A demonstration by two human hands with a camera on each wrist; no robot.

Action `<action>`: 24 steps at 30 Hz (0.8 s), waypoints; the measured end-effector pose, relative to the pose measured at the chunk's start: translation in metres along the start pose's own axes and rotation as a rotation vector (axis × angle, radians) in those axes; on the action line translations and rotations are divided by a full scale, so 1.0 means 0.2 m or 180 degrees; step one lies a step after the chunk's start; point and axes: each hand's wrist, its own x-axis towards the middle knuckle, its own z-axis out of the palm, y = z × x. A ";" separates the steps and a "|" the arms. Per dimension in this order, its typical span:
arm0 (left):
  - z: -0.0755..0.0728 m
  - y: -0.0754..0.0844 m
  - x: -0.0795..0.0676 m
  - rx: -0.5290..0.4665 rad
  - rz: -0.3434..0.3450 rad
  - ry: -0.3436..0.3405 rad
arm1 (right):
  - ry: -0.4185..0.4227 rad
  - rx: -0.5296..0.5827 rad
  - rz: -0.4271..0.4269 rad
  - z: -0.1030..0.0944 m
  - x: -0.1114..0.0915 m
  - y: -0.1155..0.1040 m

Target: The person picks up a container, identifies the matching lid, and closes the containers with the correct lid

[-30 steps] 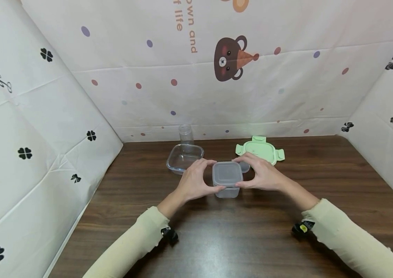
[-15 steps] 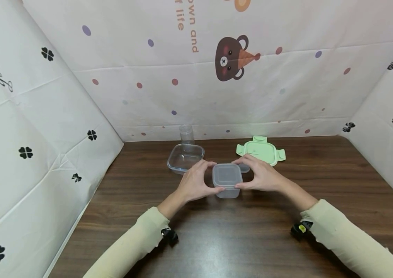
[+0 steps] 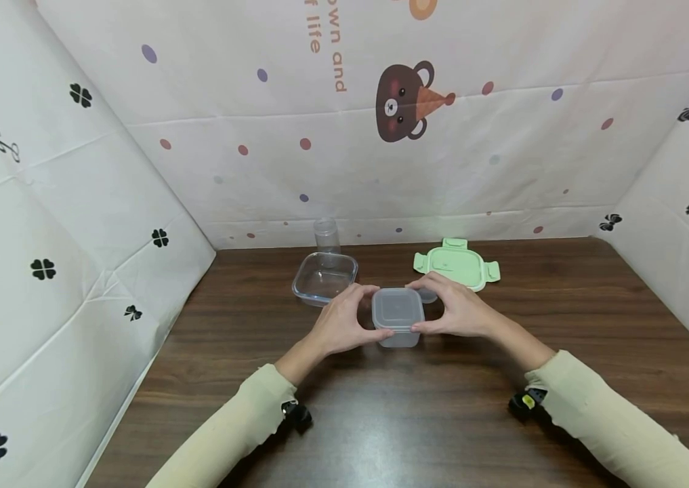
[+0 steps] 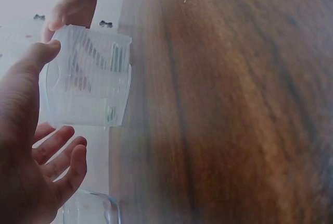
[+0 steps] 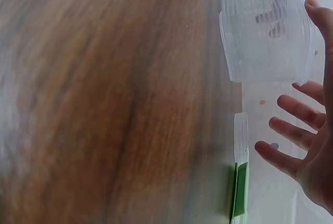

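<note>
A small square translucent plastic container (image 3: 399,339) stands on the table in front of me, its matching translucent lid (image 3: 398,308) lying over the top. My left hand (image 3: 343,320) pinches the lid's left side, thumb at the front edge and forefinger at the back. On the right side my right hand (image 3: 458,308) grips the lid the same way. Both wrist views show the container's see-through wall (image 4: 88,78) beside the hands, with the other fingers spread apart from it. Whether the lid is pressed down all round cannot be told.
A clear rectangular glass dish (image 3: 324,276) stands behind my left hand, with a clear jar (image 3: 326,236) behind it. Beyond my right hand lies a green clip lid (image 3: 455,263), and a small translucent lid (image 3: 427,296) is partly hidden by that hand. Printed cloth walls enclose the table (image 3: 246,325).
The lid has come down slightly with both hands, and the gap seen earlier between it and the container has closed at the front. The dish, jar and green lid stay put.
</note>
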 end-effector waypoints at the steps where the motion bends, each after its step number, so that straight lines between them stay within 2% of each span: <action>1: 0.00 0.00 0.00 -0.0002 0.0003 -0.0009 | -0.0003 0.0000 0.0006 0.00 0.00 0.00; 10: 0.00 -0.01 -0.01 0.0020 0.0040 -0.0058 | -0.0020 -0.0037 0.0023 0.00 0.00 0.00; 24: 0.00 -0.02 -0.01 0.0014 0.0022 -0.0001 | -0.0027 -0.0073 0.0013 0.00 0.00 0.00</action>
